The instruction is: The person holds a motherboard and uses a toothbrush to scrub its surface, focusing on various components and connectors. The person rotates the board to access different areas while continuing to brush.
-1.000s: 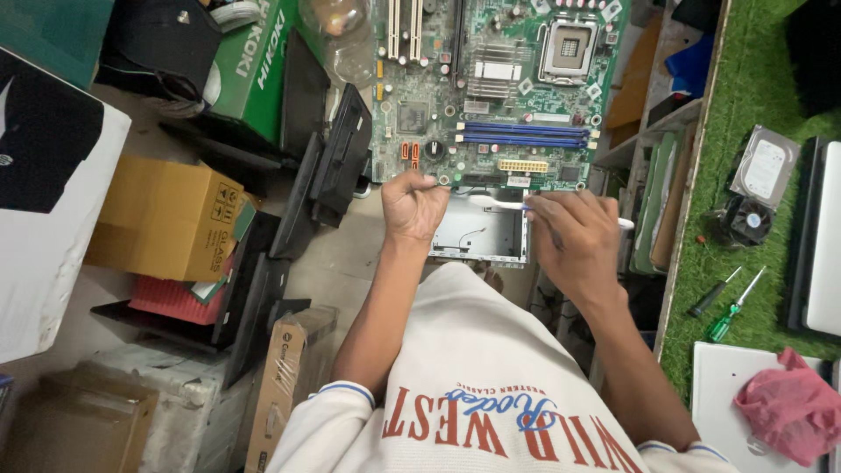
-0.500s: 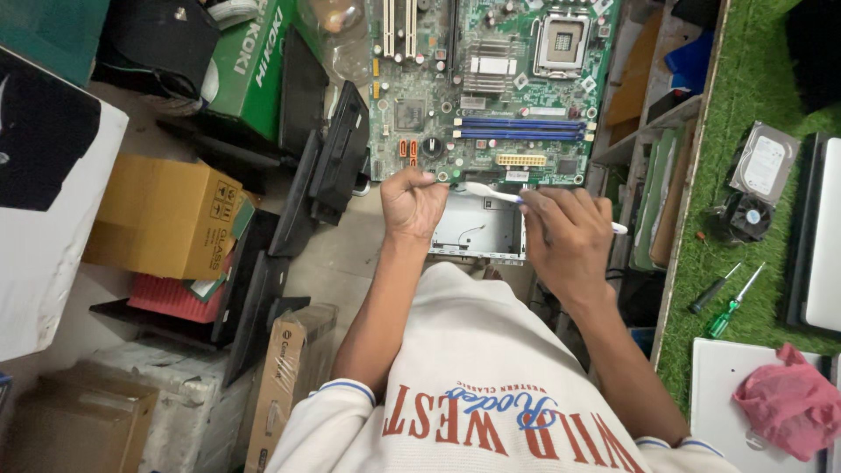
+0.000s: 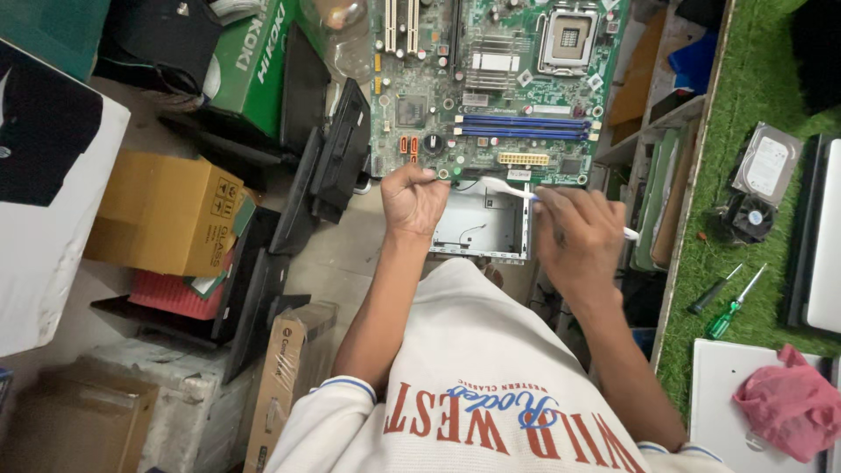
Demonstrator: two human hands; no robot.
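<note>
Left hand [image 3: 412,198] gripping motherboard [image 3: 491,88] edge, right hand [image 3: 578,236] clasping toothbrush [image 3: 504,187]

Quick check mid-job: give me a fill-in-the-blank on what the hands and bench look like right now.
1. The right hand holds a white ____.
2. The left hand grips the lower edge of the green ____.
3. Two screwdrivers lie on the green ____.
4. The crumpled cloth is ____.

Missing words: brush; motherboard; turf mat; pink
</note>
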